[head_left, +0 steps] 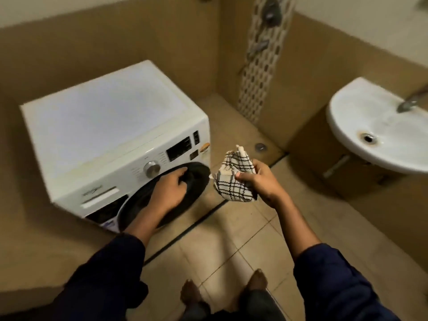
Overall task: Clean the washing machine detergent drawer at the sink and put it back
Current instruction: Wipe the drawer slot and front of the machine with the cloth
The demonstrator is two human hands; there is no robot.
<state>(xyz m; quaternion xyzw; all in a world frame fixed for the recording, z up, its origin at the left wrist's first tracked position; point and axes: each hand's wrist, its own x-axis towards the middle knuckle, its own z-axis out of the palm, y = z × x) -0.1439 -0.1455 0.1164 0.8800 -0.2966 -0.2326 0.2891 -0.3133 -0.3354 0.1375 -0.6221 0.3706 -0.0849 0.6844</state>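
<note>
Bare feet (254, 283) on the beige tiled floor (231, 239) at the bottom of the shot, with dark blue sleeves (335, 274) coming in from both sides. The left hand (171, 188) is on the round dark door (199, 179) of the white washing machine (104, 117). Its fingers are curled over the door's upper rim, so it's got a proper hold there. Can't really tell if the door is latched or ajar, it's all a bit blurry.

The right hand (257, 181) is up in the air just right of the machine, fist closed around a scrunched cream cloth (234, 179) with black checks. The ends of the cloth stick out above and below the grip.

The detergent drawer (99, 192) is in its slot at the left end of the front panel, left of the silver dial (151, 169), and looks pushed in flush. Neither hand is on it.

Over on the right there's a white sink (361, 112) on the wall with a metal tap (410, 100) over it, well apart from the machine.
</note>
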